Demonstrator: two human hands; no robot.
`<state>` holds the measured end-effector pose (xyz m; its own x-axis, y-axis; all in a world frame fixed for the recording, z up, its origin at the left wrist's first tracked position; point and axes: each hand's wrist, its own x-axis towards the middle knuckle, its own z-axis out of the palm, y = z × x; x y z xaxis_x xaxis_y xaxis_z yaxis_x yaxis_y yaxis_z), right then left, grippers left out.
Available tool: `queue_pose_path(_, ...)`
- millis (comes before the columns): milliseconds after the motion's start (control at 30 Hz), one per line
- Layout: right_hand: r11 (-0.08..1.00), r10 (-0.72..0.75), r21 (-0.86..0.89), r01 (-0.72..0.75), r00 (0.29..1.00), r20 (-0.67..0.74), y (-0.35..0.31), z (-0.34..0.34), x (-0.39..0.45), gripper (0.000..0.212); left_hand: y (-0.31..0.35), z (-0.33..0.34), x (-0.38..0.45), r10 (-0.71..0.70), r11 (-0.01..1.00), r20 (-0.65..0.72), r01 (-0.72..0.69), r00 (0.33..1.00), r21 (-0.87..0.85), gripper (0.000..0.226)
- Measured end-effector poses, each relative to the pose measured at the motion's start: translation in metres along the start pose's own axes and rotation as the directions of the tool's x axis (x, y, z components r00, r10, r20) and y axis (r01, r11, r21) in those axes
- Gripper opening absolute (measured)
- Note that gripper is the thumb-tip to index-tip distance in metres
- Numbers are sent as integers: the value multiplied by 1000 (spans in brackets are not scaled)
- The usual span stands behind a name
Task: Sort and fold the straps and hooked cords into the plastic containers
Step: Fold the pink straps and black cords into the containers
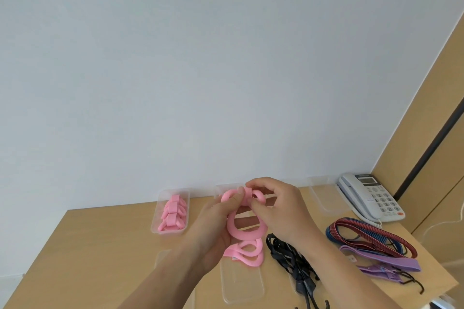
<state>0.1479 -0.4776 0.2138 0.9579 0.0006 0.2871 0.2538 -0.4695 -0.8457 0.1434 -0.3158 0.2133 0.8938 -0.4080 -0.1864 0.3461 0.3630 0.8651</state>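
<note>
A pink strap (238, 229) is held up over the table, looped between both hands. My left hand (216, 223) grips its upper left part with thumb on top. My right hand (278, 206) pinches its top fold near the left thumb. The strap's tail hangs down and curls onto a clear lid or tray (242, 283). Several folded pink straps fill a clear plastic container (160, 229) at the back left. A black hooked cord bundle (293, 258) lies to the right. Red and blue cords (364, 233) and purple straps (386, 262) lie further right.
An empty clear container (321, 195) stands at the back right beside a grey desk telephone (371, 195). Another clear container (223, 189) sits behind my hands, mostly hidden. The wooden table (88, 246) ends at a pale wall behind; a wooden panel stands at the right.
</note>
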Motion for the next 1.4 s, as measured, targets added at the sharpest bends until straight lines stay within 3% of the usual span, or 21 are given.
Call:
queue_pose_path(100,997,-42,-58,42,999,-3,2,5,-3,28,4,0,-1,15,1000,15,-14,1000,-10,51)
queue_pose_path(267,991,-113,-66,115,993,28,7,9,-5,34,8,-8,-1,-7,999,-7,7,1000,-40,36)
queue_pose_path(400,999,10,44,-16,991,131,2,3,-2,16,5,-18,0,-39,999,-63,38,997,-22,27)
queue_pose_path(600,1000,25,-2,-25,984,178,0,11,-3,23,-1,-29,1,-65,997,-116,62,991,-36,31)
queue_pose_path(900,997,-20,-75,28,995,102,-3,44,-4,24,-2,-57,-9,-101,989,-120,88,988,-116,33)
queue_pose_path(1133,976,-72,-193,101,986,151,9,83,-16,28,-9,-86,-20,-127,986,-145,110,981,-121,26)
queue_pose_path(1300,978,36,-206,25,957,286,13,93,-30,61,-17,-103,-16,-166,984,-175,150,971,-100,25)
queue_pose_path(1400,967,50,-253,22,960,275,22,97,-26,58,-24,-103,-10,-185,978,-183,162,966,-130,23)
